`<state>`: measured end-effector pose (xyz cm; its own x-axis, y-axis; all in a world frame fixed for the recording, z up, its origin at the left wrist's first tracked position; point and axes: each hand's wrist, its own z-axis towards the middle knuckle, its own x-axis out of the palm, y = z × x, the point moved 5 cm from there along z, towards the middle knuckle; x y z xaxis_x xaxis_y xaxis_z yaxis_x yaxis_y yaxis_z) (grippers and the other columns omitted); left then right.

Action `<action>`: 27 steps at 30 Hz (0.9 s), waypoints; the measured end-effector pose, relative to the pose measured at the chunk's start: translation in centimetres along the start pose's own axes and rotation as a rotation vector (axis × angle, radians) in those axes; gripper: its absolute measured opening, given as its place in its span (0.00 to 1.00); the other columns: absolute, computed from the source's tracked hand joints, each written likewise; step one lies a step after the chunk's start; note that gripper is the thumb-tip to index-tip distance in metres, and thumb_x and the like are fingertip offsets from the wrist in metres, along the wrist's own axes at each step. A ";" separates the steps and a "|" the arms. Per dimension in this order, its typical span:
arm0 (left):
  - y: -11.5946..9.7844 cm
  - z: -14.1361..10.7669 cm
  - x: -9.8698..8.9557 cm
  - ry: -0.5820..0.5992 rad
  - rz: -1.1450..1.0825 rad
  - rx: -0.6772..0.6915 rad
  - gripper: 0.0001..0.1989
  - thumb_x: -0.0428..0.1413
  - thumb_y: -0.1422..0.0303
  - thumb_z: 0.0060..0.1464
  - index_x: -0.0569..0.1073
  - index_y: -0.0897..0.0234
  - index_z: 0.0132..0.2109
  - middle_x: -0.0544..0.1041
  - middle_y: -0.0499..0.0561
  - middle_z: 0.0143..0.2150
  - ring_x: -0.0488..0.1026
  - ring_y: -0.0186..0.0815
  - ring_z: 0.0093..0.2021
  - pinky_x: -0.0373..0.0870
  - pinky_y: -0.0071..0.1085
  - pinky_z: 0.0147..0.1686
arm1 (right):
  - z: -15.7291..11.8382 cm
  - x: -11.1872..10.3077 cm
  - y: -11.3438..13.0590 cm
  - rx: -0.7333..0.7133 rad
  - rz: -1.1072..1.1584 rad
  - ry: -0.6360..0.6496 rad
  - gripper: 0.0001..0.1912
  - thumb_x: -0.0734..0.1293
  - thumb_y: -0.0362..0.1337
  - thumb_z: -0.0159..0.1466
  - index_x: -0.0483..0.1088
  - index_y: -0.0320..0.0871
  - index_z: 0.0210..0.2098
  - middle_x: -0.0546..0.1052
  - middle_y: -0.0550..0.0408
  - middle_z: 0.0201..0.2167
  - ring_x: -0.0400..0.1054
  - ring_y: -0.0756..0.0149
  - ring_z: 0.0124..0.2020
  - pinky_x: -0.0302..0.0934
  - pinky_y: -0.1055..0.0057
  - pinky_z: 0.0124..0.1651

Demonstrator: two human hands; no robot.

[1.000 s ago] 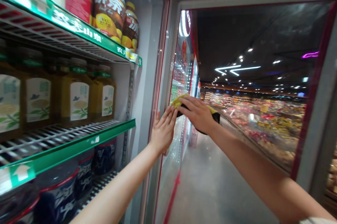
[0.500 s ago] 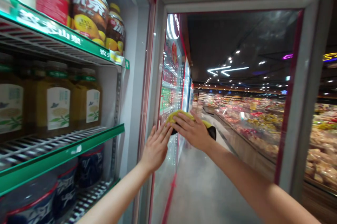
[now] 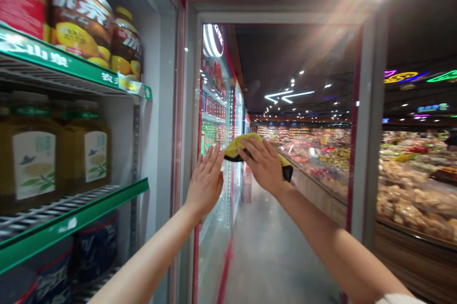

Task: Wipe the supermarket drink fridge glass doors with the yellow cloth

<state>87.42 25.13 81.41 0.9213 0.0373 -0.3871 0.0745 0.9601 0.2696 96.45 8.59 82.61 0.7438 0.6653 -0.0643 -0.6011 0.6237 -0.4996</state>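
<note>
My right hand (image 3: pixel 266 167) holds a yellow cloth with a dark underside (image 3: pixel 234 146) against the glass of an open cooler door (image 3: pixel 369 104). Its fingers lie over the folded cloth. Left of it, my left hand (image 3: pixel 204 184) rests with stretched fingers on or close to the glass near the door's hinge side. Its fingertips come near the cloth's left end; whether they touch it I cannot tell.
To the left, cooler shelves with green edge strips (image 3: pixel 107 208) hold iced tea bottles (image 3: pixel 82 15), green-capped bottles (image 3: pixel 34 151) and dark blue-labelled bottles (image 3: pixel 96 242). A heaped produce display (image 3: pixel 410 199) stands at the right. Grey floor (image 3: pixel 278 256) shows through the glass.
The view has swung right, so shelves and door sit further left. My left hand and the cloth under my right hand have drawn apart, and more of the cloth shows.
</note>
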 end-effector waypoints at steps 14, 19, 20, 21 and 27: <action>-3.4 1.7 1.9 -0.001 -0.038 0.064 0.34 0.44 0.75 0.66 0.43 0.59 0.76 0.52 0.56 0.76 0.40 0.42 0.77 0.48 0.52 0.73 | -3.5 -2.9 -4.0 0.175 -0.143 0.029 0.22 0.64 0.32 0.70 0.69 0.52 0.62 0.71 0.49 0.65 0.61 0.55 0.68 0.32 0.43 0.76; -2.7 0.5 1.6 -0.022 -0.041 0.033 0.34 0.44 0.74 0.67 0.43 0.57 0.76 0.53 0.55 0.76 0.43 0.42 0.77 0.51 0.53 0.73 | -8.0 -4.0 -3.0 0.109 -0.110 -0.012 0.18 0.61 0.28 0.71 0.73 0.45 0.56 0.74 0.49 0.62 0.58 0.58 0.70 0.44 0.50 0.75; -2.7 0.4 1.7 -0.022 -0.042 0.035 0.35 0.44 0.74 0.66 0.43 0.56 0.76 0.53 0.55 0.76 0.43 0.43 0.77 0.51 0.53 0.72 | -8.5 -3.8 -1.9 0.007 -0.068 -0.009 0.16 0.61 0.29 0.71 0.74 0.45 0.54 0.75 0.51 0.61 0.59 0.61 0.69 0.47 0.54 0.75; -2.8 0.4 1.8 -0.017 -0.044 0.043 0.35 0.44 0.74 0.66 0.43 0.57 0.76 0.53 0.55 0.76 0.44 0.43 0.77 0.51 0.53 0.72 | -8.7 -3.5 -1.1 -0.078 -0.026 0.011 0.15 0.61 0.29 0.72 0.75 0.45 0.53 0.76 0.54 0.60 0.61 0.63 0.68 0.49 0.58 0.75; -4.8 1.7 2.9 -0.006 -0.072 0.108 0.36 0.44 0.75 0.65 0.41 0.59 0.76 0.52 0.56 0.76 0.43 0.44 0.77 0.50 0.51 0.73 | -8.2 -3.2 -4.6 0.136 -0.066 0.083 0.23 0.62 0.27 0.69 0.72 0.50 0.60 0.72 0.50 0.64 0.63 0.58 0.67 0.55 0.53 0.71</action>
<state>90.34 20.20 80.50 0.9142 -0.0326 -0.4039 0.1810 0.9247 0.3350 99.21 0.19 78.01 0.8009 0.5887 -0.1095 -0.5804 0.7183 -0.3836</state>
